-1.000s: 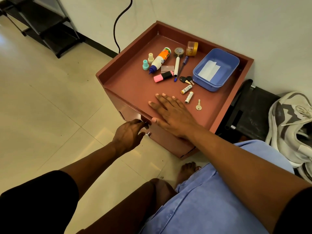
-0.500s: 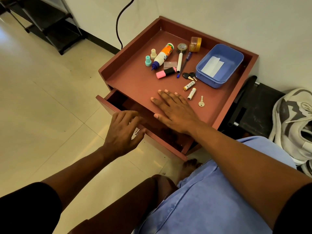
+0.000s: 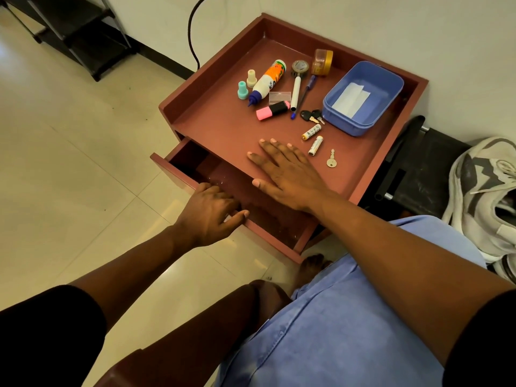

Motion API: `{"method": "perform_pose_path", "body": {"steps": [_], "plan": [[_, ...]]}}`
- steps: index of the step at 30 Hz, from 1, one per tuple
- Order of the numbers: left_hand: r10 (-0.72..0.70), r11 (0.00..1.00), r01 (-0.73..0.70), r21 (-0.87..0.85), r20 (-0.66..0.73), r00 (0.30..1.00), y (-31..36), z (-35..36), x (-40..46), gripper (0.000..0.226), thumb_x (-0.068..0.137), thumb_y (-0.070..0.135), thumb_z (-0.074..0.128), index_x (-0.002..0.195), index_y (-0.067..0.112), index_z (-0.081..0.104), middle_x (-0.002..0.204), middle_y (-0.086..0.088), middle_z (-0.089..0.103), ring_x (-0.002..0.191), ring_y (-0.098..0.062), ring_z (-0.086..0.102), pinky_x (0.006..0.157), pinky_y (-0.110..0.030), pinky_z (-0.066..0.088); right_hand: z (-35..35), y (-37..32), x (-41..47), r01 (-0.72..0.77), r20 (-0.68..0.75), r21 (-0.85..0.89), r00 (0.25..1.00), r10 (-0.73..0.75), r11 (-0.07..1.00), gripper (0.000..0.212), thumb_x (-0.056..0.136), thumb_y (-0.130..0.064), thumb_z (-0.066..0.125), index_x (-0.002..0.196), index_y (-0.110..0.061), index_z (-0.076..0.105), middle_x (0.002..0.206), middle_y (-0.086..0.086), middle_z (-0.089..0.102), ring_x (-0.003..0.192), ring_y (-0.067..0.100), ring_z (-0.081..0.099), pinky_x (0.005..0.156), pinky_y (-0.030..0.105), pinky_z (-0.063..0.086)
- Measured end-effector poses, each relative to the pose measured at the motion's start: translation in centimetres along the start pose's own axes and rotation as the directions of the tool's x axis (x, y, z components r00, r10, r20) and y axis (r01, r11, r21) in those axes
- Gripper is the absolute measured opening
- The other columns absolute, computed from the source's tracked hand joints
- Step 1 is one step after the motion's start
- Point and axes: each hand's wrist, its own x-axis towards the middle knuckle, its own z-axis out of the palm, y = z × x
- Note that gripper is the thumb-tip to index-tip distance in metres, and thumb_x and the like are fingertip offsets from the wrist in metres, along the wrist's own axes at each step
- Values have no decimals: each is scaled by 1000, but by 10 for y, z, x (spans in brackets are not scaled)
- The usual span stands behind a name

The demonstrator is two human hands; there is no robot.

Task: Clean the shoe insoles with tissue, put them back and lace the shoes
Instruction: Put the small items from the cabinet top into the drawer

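A white and grey shoe [image 3: 485,191] lies on the floor at the far right, partly cut off by the frame edge. A folded white tissue [image 3: 351,99] sits in a blue tub [image 3: 391,107] on the red-brown cabinet [image 3: 223,127]. The cabinet's drawer [image 3: 170,167] is pulled out and looks dark and bare inside. My left hand [image 3: 209,216] curls over the drawer's front edge. My right hand [image 3: 284,174] lies flat, fingers spread, on the cabinet top just behind the drawer. No insoles or laces are in sight.
On the cabinet top lie a glue bottle [image 3: 268,81], a pink highlighter [image 3: 272,110], pens, keys [image 3: 311,115], two batteries [image 3: 312,138] and a loose key [image 3: 331,160]. A black stool [image 3: 418,169] stands between cabinet and shoe. A black rack [image 3: 81,32] is far left.
The drawer went from shut to pulled well out toward me. My left hand moved from its handle to its front edge. My right hand stayed flat on the top.
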Motion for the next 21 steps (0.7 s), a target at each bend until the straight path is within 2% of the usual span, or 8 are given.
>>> {"method": "perform_pose_path", "body": {"steps": [7, 14, 18, 21], "plan": [[0, 1000, -1, -2, -34, 999, -1, 6, -21, 68, 104, 63, 15, 109, 30, 74, 94, 11, 69, 86, -11, 56, 87, -35, 34, 0, -1, 0, -2, -7, -12, 1000, 2, 1000, 65, 102, -63, 24, 160, -40, 7, 171, -2, 1, 157, 19, -3, 127, 43, 2], [-2, 999, -3, -45, -102, 995, -1, 9, -43, 57, 105, 59, 26, 100, 27, 74, 86, 10, 65, 77, -9, 50, 83, -35, 36, -1, -1, -1, 1, -13, -4, 1000, -1, 1000, 65, 103, -62, 25, 161, -39, 8, 171, -1, 1, 157, 19, -3, 126, 41, 0], [-5, 994, -17, -110, -194, 981, 2, 9, -53, 42, 103, 50, 41, 92, 25, 72, 85, 8, 66, 75, -5, 39, 80, -33, 34, 0, -1, -1, 0, -10, -8, 1000, 0, 1000, 65, 103, -62, 25, 161, -39, 8, 171, -2, 1, 157, 19, -3, 126, 42, 1], [-9, 990, -21, -143, -210, 978, 4, 8, -53, 37, 102, 47, 46, 89, 25, 71, 85, 8, 66, 76, -6, 42, 80, -33, 36, 0, -1, -1, -2, -11, -4, 1000, 2, 1000, 65, 103, -62, 25, 161, -39, 8, 171, -2, 1, 157, 19, -2, 127, 42, 1]]}}
